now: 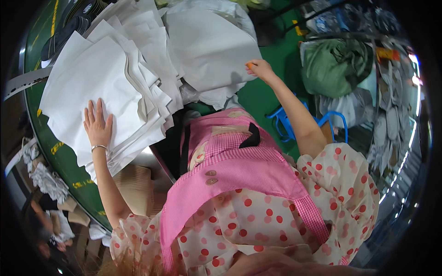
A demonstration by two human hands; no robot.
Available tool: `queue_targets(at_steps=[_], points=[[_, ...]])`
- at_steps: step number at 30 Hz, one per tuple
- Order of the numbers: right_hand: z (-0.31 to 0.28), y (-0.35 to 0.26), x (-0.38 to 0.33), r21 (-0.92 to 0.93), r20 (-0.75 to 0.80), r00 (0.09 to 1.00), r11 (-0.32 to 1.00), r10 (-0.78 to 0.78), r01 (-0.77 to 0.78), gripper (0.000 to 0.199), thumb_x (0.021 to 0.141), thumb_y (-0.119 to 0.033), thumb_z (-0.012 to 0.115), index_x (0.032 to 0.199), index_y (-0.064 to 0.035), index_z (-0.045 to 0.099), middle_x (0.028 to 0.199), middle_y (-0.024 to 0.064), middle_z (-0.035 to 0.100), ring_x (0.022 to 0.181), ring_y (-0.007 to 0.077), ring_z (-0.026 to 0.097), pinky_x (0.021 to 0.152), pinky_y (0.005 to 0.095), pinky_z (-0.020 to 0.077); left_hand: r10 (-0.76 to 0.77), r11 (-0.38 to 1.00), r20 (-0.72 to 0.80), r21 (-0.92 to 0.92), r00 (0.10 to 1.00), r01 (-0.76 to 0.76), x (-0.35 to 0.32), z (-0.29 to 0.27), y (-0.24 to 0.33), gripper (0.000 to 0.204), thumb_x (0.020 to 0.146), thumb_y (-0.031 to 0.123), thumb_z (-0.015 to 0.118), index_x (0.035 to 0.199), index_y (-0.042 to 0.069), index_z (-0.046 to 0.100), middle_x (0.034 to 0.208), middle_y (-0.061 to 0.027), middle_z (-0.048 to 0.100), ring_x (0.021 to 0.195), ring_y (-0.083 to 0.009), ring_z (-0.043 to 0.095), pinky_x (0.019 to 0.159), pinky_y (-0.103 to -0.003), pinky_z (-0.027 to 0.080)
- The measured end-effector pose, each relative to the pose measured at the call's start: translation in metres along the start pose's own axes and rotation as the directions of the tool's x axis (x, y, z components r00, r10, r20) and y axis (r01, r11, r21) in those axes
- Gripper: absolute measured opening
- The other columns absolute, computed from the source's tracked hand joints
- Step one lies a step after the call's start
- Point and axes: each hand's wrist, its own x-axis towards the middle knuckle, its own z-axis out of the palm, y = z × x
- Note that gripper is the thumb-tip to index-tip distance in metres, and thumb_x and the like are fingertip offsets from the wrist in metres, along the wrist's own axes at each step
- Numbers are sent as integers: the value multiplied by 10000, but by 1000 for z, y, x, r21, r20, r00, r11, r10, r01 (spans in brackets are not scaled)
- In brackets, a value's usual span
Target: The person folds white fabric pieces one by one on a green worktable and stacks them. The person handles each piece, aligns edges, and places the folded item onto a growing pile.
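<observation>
On the left, a fanned stack of white sheets (106, 87) is pressed flat under the open left hand (97, 125). Farther right, a separate large white sheet (209, 48) is pinched at its right edge by the right hand (260, 69).

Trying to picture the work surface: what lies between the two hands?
In the head view, overlapping white fabric sheets fill the stretch: the left hand lies flat on the fanned stack, and the right hand touches the edge of a big white sheet.
</observation>
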Motion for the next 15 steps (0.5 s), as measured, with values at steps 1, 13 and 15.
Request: queue_targets(at_steps=[1, 13, 15], points=[[-4, 11, 12, -69, -25, 1000, 998, -6, 5, 218, 858, -177, 541, 1004, -66, 659, 857, 35, 664, 694, 107, 628, 618, 233, 485, -38, 999, 34, -19, 999, 39, 1, -9, 7, 646, 839, 344, 571, 1416, 293, 285, 1484, -121, 209, 1350, -347, 208, 1066, -505, 222], [-6, 39, 125, -539, -290, 783, 770, -550, 341, 519, 795, -269, 619, 1253, -74, 473, 1174, 176, 543, 1088, 339, 517, 909, 401, 424, 356, 934, -64, 17, 932, -356, 68, 7, 267, 492, 781, 185, 608, 1256, 105, 512, 1337, -93, 443, 1303, -309, 317, 1103, -476, 180], [-6, 41, 137, -541, -224, 838, 779, -497, 317, 545, 788, -279, 626, 1263, -68, 461, 1157, 183, 547, 1077, 346, 520, 907, 405, 425, 479, 827, 132, 263, 868, -497, 89, 61, 274, 387, 833, 208, 520, 1199, 87, 553, 1340, -90, 442, 1319, -304, 294, 1120, -461, 125]])
